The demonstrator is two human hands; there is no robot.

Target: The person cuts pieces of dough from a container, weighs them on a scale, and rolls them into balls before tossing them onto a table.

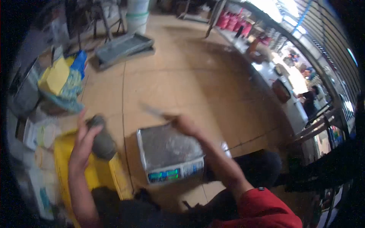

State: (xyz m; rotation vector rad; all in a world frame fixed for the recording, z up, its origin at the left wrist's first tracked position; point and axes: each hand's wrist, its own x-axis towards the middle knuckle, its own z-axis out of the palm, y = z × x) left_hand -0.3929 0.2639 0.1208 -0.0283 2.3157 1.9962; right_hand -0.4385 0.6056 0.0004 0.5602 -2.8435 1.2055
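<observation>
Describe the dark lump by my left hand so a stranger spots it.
On the tan tiled floor, find the yellow rectangular tub left of the grey boxy digital scale. At the bare left hand is the dark grey lump, duller than the tub, rounder than the scale.

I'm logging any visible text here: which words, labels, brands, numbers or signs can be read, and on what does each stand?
No text can be read for certain.
Scale, on its lit display: green characters, too blurred to read.
Front panel right of that display: markings too small and blurred to read.
</observation>
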